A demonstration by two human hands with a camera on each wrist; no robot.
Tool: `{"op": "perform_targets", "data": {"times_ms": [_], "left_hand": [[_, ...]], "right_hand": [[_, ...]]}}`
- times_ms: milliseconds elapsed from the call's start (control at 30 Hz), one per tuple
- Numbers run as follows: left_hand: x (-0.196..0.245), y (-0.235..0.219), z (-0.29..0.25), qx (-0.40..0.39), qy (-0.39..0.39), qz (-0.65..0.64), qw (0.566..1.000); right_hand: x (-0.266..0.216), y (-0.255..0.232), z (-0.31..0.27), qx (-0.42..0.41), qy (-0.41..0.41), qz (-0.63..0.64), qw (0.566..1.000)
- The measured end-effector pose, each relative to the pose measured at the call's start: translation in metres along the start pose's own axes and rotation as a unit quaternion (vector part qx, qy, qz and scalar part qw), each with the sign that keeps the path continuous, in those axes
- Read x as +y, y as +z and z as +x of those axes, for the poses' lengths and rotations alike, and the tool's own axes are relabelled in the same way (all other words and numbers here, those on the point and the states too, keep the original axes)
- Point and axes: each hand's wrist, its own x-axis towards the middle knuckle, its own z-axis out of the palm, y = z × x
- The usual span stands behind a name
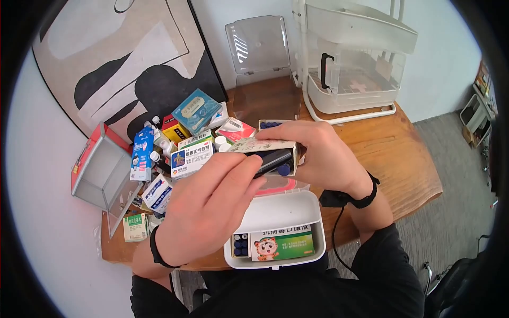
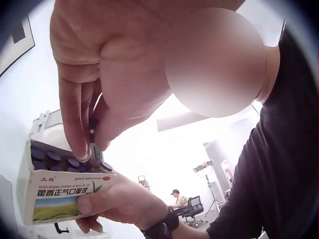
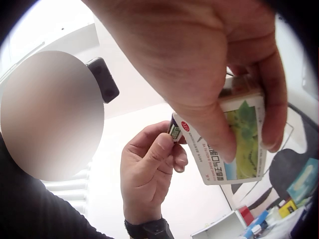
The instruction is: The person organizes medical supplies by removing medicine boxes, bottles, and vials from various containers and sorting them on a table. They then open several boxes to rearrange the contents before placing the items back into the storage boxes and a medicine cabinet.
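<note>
The governing relation is lying between a small vial point(image 3: 175, 131) and the open end of a medicine box point(image 2: 55, 194). The vial is standing at that end, just beside the purple caps point(image 2: 52, 158) of the others. In the left wrist view, its long axis is running steeply, roughly crosswise to the box rim; whether its lower end is reaching inside cannot be told.

The left hand point(image 1: 209, 204) is the nearer one and is pinching the vial between thumb and fingers, so the vial is lying at its fingertips. The right hand point(image 1: 331, 153) is gripping the box, its thumb pressing on a printed face, and the open end is facing the left hand.

Box and vial are being held above the worktop point(image 1: 392, 153). A white case point(image 1: 297, 261) is standing below them at the near edge, and a heap of medicine packs point(image 1: 192, 160) is lying toward the left end.
</note>
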Motion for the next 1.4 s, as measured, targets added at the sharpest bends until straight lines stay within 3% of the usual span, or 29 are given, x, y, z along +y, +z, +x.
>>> {"op": "perform_targets", "data": {"times_ms": [67,233,400,533,600,633,767,867,967,1033,1100,1167,1233,1367,1400], "left_hand": [[0.000,0.000,0.002,-0.017,0.005,0.001,1.000],[0.007,0.002,0.012,-0.078,0.002,-0.010,0.997],[0.003,-0.001,0.014,-0.002,0.001,-0.024,1.000],[-0.003,0.005,0.016,-0.052,-0.018,-0.035,0.998],[-0.008,0.003,0.014,0.014,0.069,-0.007,0.998],[-0.008,-0.001,0.011,0.015,0.073,-0.013,0.997],[-0.008,-0.023,-0.037,0.061,-0.005,0.055,0.997],[-0.012,-0.028,-0.087,0.065,-0.066,0.048,0.995],[-0.022,-0.020,-0.140,0.035,-0.134,0.007,0.990],[-0.030,-0.008,-0.171,0.012,-0.228,-0.029,0.973],[-0.035,-0.001,-0.193,0.005,-0.239,-0.031,0.970],[-0.037,0.004,-0.207,0.004,-0.282,-0.048,0.958],[-0.039,0.007,-0.215,0.008,-0.303,-0.061,0.951],[-0.050,0.023,-0.229,-0.003,-0.332,-0.102,0.938],[-0.052,0.026,-0.229,-0.004,-0.329,-0.103,0.939]], "right_hand": [[0.004,0.003,0.000,0.000,-0.042,-0.025,0.999],[-0.004,0.005,0.000,-0.031,-0.025,-0.009,0.999],[-0.005,0.000,-0.001,-0.016,-0.034,-0.011,0.999],[-0.005,0.000,0.001,-0.036,-0.020,-0.002,0.999],[-0.004,-0.001,0.001,-0.038,-0.020,0.003,0.999],[-0.004,-0.003,0.002,-0.027,-0.023,0.010,0.999],[0.004,-0.024,0.000,0.037,0.017,0.061,0.997],[0.009,-0.048,0.001,0.085,0.134,0.135,0.978],[0.025,-0.063,-0.002,0.109,0.180,0.137,0.968],[0.034,-0.068,-0.016,0.120,0.200,0.127,0.964],[0.052,-0.070,-0.037,0.096,0.279,0.085,0.952],[0.079,-0.064,-0.067,0.075,0.296,0.079,0.949],[0.104,-0.053,-0.091,0.088,0.368,0.088,0.921],[0.151,-0.039,-0.104,0.118,0.392,0.116,0.905],[0.165,-0.038,-0.102,0.101,0.396,0.069,0.910]]}}
